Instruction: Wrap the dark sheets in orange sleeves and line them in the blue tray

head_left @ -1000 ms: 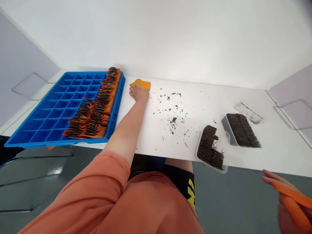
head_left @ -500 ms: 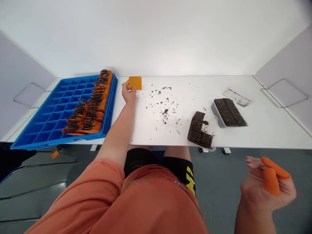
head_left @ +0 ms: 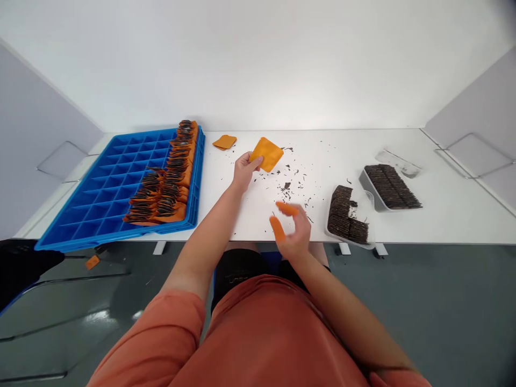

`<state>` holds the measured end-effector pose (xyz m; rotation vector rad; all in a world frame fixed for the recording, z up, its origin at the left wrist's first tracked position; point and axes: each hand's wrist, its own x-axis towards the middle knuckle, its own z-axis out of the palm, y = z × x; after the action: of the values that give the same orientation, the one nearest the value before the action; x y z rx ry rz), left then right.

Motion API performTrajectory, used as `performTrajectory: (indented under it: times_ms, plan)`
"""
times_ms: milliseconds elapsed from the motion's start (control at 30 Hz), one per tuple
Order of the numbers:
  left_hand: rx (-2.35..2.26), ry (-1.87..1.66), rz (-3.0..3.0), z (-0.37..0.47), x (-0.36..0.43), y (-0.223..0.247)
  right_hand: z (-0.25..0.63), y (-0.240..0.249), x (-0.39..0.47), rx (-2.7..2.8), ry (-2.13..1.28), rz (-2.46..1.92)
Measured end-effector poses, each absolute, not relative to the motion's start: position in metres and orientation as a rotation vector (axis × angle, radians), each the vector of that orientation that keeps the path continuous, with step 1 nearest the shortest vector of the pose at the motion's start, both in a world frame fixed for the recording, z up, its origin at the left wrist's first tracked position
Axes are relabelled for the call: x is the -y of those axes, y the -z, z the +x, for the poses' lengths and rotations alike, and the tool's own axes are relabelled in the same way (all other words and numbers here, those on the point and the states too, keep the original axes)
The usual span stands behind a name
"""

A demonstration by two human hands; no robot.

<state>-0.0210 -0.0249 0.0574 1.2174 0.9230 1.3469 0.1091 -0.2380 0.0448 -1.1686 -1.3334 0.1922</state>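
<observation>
My left hand (head_left: 245, 171) pinches a flat orange square packet (head_left: 266, 153) by its lower left corner, above the table. My right hand (head_left: 296, 232) is near the table's front edge with thumb and forefinger apart and nothing between them. Orange finger cots (head_left: 277, 228) cover that thumb and forefinger. Behind my left hand lie a few more orange packets (head_left: 224, 142). To the right, a clear plastic tray (head_left: 370, 236) holds rows of thin dark brown sheets (head_left: 342, 210), with a gap at its upper right.
At left stands a blue compartment tray (head_left: 105, 188), its right columns filled with orange packets of dark sheets (head_left: 177, 183). A second tub of dark sheets (head_left: 391, 185) and a clear lid (head_left: 399, 162) are at right. Dark crumbs (head_left: 287, 186) litter the middle. An orange packet (head_left: 92, 262) lies on the floor.
My left hand has lifted an orange packet from the pile and brought it right, towards the middle. My right hand has swung in from the far right, off the table, to the front middle.
</observation>
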Motion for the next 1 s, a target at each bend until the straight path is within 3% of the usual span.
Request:
performTrajectory:
  times_ms: [200,400,567,733,1000]
  plan:
    - [-0.707,-1.023,1.246,-0.030,0.036,-0.072,0.108,-0.051,0.143,1.173,0.219,-1.326]
    - [-0.607,-1.060,1.282,-0.026,0.038,-0.071,0.107,-0.043,0.108,1.323,-0.095,-1.352]
    - [-0.689,-1.120,1.206,-0.021,0.031,-0.061,0.108,-0.027,0.099,1.031,-0.317,-1.327]
    - [-0.721,-1.097,1.234,-0.018,0.028,-0.056,0.113,-0.025,0.094,0.930,-0.399,-1.260]
    - [-0.527,-1.088,1.298,-0.020,0.034,-0.062,0.111,-0.020,0.096,1.215,-0.496,-1.260]
